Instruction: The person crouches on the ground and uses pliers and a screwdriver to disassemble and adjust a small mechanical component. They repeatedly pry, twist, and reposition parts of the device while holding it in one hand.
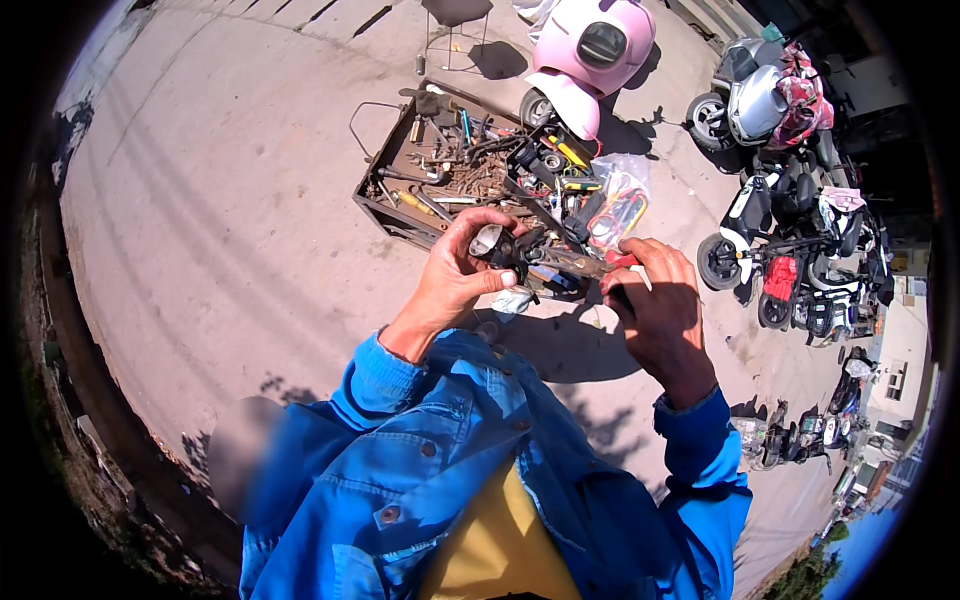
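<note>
My left hand is closed around a small dark round part with a silvery face, thumb pressed along its lower side. In my right hand is a pair of pliers with red handles. Their worn metal jaws point left toward the dark part; whether they grip it is hard to make out. Both hands are held in front of my chest, above the near edge of a rusty metal tool tray. Loose tools and metal pieces fill the tray, among them a yellow-handled tool.
A clear plastic bag with coloured wires lies at the tray's right side. Beyond stand a pink scooter and a dark stool. Parked motorbikes line the right. Concrete ground stretches to the left.
</note>
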Motion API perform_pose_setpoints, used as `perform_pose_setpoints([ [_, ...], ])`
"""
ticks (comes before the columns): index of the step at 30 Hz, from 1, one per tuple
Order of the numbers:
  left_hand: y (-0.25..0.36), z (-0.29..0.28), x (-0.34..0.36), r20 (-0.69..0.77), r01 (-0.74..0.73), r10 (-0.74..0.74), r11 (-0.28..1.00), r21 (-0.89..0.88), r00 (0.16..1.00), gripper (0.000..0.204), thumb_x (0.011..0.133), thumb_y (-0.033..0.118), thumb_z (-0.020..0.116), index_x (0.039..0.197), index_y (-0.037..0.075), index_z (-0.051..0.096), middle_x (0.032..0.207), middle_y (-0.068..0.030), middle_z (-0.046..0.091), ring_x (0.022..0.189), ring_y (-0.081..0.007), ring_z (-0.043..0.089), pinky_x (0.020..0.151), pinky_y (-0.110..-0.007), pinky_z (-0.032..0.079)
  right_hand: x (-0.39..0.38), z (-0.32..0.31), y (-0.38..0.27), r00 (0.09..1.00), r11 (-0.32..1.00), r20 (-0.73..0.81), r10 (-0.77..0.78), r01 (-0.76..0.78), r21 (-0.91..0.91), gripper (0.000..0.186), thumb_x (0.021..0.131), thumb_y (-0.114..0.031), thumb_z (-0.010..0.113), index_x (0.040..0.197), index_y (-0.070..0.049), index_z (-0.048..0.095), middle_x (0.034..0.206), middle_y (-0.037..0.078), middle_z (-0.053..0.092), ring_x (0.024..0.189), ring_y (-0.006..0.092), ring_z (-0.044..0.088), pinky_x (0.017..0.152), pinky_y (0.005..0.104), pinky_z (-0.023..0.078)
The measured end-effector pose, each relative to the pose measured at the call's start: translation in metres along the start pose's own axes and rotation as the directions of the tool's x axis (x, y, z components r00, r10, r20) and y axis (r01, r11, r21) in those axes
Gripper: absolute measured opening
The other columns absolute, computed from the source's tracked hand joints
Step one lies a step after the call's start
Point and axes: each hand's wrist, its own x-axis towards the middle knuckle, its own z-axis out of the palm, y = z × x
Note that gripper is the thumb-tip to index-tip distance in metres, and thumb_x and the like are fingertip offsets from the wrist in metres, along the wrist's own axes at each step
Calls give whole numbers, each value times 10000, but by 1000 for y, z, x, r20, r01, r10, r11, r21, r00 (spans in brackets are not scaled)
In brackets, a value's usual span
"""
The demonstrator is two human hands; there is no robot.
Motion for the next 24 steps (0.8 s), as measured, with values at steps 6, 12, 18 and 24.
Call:
perform_pose_setpoints([
  [6, 14, 3, -4, 24, 7, -10, 992, 130, 1000, 653, 744, 59, 906, 1296, 87, 558, 1335, -100, 601, 1270, -216, 590, 974, -325, 576, 12, -10, 3, 995, 996, 74, -74, 69, 62, 242, 787, -139, 795, 988, -44, 698, 1163, 168, 648, 1109, 357, 634, 945, 489, 503],
  [12, 16, 6, -7, 56, -4, -4, 990, 144, 998, 655, 741, 90, 917, 1286, 92, 554, 1318, -102, 602, 1281, -221, 565, 1039, -365, 512, 16, -12, 11, 985, 986, 60, -161, 157, 60, 181, 779, -137, 797, 893, -21, 717, 1045, 145, 648, 951, 329, 641, 825, 445, 529],
  [18, 7, 9, -9, 53, -59, 55, 996, 68, 997, 661, 738, 104, 931, 1277, 95, 549, 1281, -97, 594, 1251, -217, 553, 1064, -375, 473, 18, -12, 10, 972, 972, -8, -234, 234, 19, 211, 709, -90, 822, 870, -45, 694, 983, 125, 642, 846, 309, 628, 699, 427, 521],
  [24, 2, 16, -13, -29, -108, 111, 990, 88, 993, 679, 732, 46, 922, 1287, 85, 534, 1304, -99, 548, 1235, -202, 549, 984, -328, 525, 12, -14, 6, 976, 973, 1, -218, 218, -70, 208, 766, -186, 801, 844, -28, 691, 941, 118, 637, 822, 282, 622, 659, 407, 529],
])
